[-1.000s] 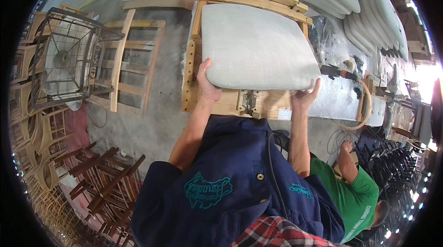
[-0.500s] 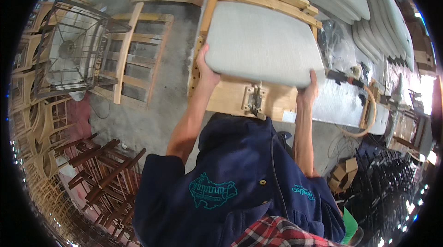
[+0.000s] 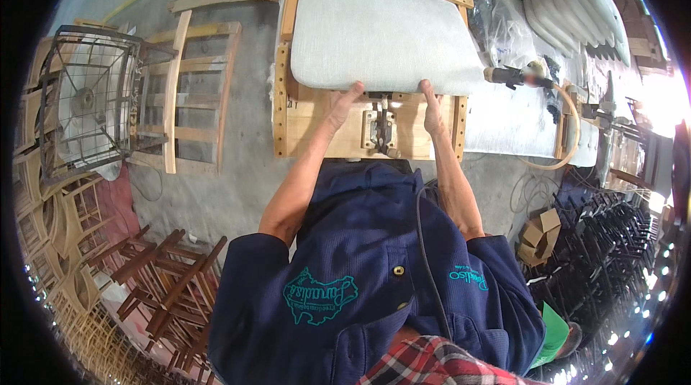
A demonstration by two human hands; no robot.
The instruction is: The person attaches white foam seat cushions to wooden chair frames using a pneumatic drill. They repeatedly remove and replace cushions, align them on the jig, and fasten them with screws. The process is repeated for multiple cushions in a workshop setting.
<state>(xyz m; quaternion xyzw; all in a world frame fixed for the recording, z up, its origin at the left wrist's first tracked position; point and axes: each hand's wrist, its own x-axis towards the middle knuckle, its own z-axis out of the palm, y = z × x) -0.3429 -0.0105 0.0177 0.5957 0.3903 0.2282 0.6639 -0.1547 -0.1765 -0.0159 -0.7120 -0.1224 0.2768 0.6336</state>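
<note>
A pale grey upholstered seat cushion (image 3: 381,36) lies within a wooden jig (image 3: 327,142), its far edge close to the jig's far rails. My left hand (image 3: 343,106) holds the cushion's near edge left of centre, thumb on the top face. Right of centre, my right hand (image 3: 433,110) grips the same edge, thumb up on the fabric. The other fingers of both hands are mostly hidden under the cushion. Between my hands, a metal toggle clamp (image 3: 381,129) is fixed to the jig's near board.
On the right rests an air tool (image 3: 512,77) with a tan hose (image 3: 577,129). Stacked cushions (image 3: 579,7) stand beyond it. To the left are a wooden pallet (image 3: 194,97) and a metal cage frame (image 3: 90,101). Brown chair frames (image 3: 169,281) and an open cardboard box (image 3: 540,236) stand nearer.
My hands have moved inward from the cushion's left and right sides to its near edge. The cushion, slanted before, now sits straighter in the jig. The whole view has shifted slightly.
</note>
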